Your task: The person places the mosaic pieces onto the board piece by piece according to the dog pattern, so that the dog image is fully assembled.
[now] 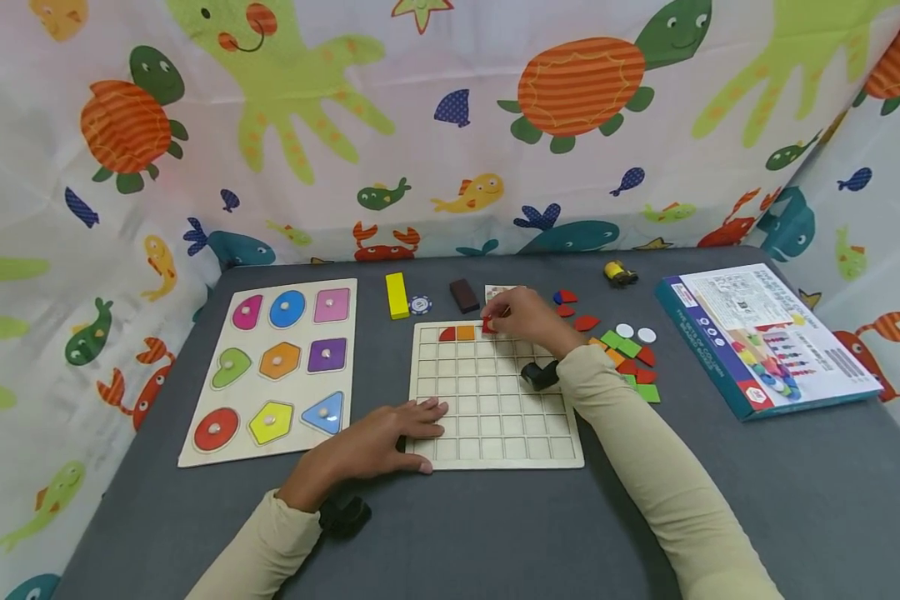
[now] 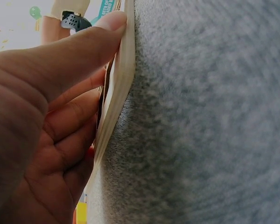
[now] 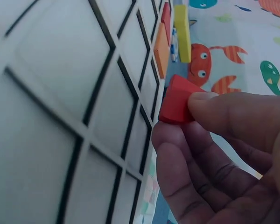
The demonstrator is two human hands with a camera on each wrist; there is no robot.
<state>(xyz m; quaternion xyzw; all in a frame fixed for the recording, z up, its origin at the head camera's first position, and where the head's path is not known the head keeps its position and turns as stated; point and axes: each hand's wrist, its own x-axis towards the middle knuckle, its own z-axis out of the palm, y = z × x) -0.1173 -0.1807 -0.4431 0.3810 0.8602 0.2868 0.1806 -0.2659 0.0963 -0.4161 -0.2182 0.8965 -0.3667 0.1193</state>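
Red piece [image 3: 177, 100], pinched between thumb and fingers by the right hand [image 1: 528, 318] at the far edge of the grid board [image 1: 490, 405], is judged light and stiff, best held by its sides, with the board touched by the left hand [image 1: 377, 439], fingers outstretched.

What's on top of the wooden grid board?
A red curved tile and an orange square lie in the far row. The right hand pinches another red tile; the left hand rests on the board, hiding the cells beneath.
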